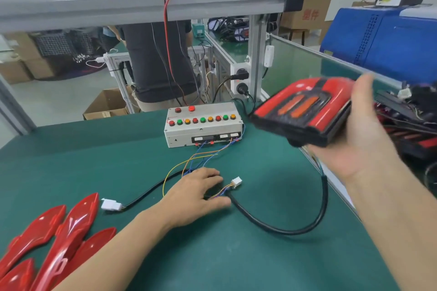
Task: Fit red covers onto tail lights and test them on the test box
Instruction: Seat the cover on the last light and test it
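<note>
My right hand [359, 139] holds a red and black tail light [305, 111] up in the air at the right, above the bench edge. Its black cable [307, 227] hangs down and loops across the green mat to my left hand [196, 194]. That hand grips the cable end, just behind its thin coloured wires and white connector [236, 181]. The grey test box [203, 125], with a row of red, green and orange lamps, stands behind my left hand. Its own lead ends in a second white connector [111, 204] lying free on the mat.
Several loose red covers [47, 238] lie at the front left. A pile of tail lights and cables [411, 120] sits beyond the bench's right edge. A person [160, 64] stands behind the bench; a metal frame [142, 0] with hanging red wire crosses overhead.
</note>
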Motion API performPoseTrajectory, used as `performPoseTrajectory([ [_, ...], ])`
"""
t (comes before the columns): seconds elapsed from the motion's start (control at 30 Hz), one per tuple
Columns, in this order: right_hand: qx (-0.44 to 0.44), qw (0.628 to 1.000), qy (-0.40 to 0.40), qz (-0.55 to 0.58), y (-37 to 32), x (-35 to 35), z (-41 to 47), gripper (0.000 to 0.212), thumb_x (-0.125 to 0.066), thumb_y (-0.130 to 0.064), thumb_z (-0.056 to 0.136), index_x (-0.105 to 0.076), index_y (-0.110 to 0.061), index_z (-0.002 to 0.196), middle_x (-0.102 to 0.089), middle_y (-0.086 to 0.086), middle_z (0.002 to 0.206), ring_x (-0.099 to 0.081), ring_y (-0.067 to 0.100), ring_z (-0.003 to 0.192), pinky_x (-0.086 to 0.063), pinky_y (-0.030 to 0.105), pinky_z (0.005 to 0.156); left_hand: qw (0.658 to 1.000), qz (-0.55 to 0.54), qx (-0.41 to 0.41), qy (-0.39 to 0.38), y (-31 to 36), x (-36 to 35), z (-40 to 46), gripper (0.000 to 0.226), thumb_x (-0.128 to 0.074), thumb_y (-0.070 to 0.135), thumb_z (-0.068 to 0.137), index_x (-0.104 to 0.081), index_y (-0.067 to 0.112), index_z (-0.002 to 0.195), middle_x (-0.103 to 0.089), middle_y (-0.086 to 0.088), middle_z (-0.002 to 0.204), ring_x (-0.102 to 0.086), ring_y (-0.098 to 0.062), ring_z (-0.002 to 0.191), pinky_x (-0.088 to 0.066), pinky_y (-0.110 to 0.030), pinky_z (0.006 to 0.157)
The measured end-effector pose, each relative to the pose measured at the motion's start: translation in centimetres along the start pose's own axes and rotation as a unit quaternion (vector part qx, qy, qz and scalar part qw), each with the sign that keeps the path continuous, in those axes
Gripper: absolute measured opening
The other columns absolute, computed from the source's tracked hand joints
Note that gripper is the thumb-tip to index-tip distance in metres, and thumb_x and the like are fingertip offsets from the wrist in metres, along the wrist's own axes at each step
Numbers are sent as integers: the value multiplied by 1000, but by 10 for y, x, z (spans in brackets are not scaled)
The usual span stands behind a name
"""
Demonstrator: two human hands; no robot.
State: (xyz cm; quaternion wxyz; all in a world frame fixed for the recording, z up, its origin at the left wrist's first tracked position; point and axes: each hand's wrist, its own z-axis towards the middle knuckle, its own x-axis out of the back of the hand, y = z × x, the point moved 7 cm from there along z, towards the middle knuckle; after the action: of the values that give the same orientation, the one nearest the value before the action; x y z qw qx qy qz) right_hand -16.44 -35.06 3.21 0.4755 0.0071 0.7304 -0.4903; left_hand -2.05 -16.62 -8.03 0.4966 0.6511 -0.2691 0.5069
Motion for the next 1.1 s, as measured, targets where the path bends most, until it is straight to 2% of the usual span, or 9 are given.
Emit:
performPoseTrajectory([
  [0.17,-111,989,33,-91,43,34,2,49,-53,-58,88,-68,-12,100,-76,12,91,-74,28,76,-57,48,49,996,64,-25,50,4,13,1,34,-52,29,92,-59,28,125,-49,15,131,-46,-7,119,-35,-22,96],
  [0.37,-159,955,111,-226,64,76,24,41,-58,-50,89,-65,-12,102,-76,10,82,-73,21,62,-56,34,45,986,120,-40,112,9,25,1,23,-48,19,94,-62,29,110,-58,12,103,-47,-10,102,-22,-19,94],
  [0.57,-157,907,142,-365,53,102,46,48,-54,-49,93,-63,-3,103,-71,11,75,-67,21,58,-55,30,50,977,-55,10,208,-1,57,-11,13,-62,10,88,-71,19,89,-64,7,83,-55,-15,84,-41,-28,81],
  [0.67,-81,809,127,-568,34,102,57,64,-50,-53,93,-59,7,115,-65,18,100,-64,30,83,-56,44,80,923,-249,119,268,-33,79,-25,26,-60,2,88,-67,25,79,-68,12,79,-59,-3,76,-44,-17,75],
  [0.77,107,631,134,-757,10,66,47,57,-52,-46,94,-52,-4,132,-51,22,134,-47,37,123,-37,44,102,844,-415,148,304,-59,100,-33,28,-55,-10,86,-67,16,85,-70,11,72,-61,3,69,-44,-5,67],
  [0.83,269,622,67,-732,12,13,19,34,-59,-30,92,-64,-10,119,-60,15,122,-52,33,114,-38,39,96,831,-442,167,293,-71,111,-32,23,-53,-10,87,-65,6,99,-69,1,77,-61,1,64,-43,-5,59],
  [0.9,314,641,-109,-691,47,-37,-13,16,-60,-21,92,-71,-15,102,-67,5,103,-59,24,98,-44,35,88,842,-434,172,271,-75,119,-25,26,-53,-9,87,-63,0,109,-66,-5,81,-61,-1,63,-43,-6,60],
  [1.0,268,532,-372,-712,148,-89,-61,24,-52,-25,98,-66,-16,116,-64,1,113,-52,22,107,-43,37,92,867,-409,158,237,-67,130,-9,26,-59,-8,84,-65,1,108,-70,-1,77,-62,-6,66,-45,-8,67],
  [1.1,273,434,-457,-727,232,-114,-82,29,-44,-20,101,-55,-10,126,-58,5,123,-48,25,113,-40,37,95,881,-401,137,209,-51,132,6,23,-61,-9,83,-68,9,95,-71,10,64,-63,-8,66,-48,-7,68],
])
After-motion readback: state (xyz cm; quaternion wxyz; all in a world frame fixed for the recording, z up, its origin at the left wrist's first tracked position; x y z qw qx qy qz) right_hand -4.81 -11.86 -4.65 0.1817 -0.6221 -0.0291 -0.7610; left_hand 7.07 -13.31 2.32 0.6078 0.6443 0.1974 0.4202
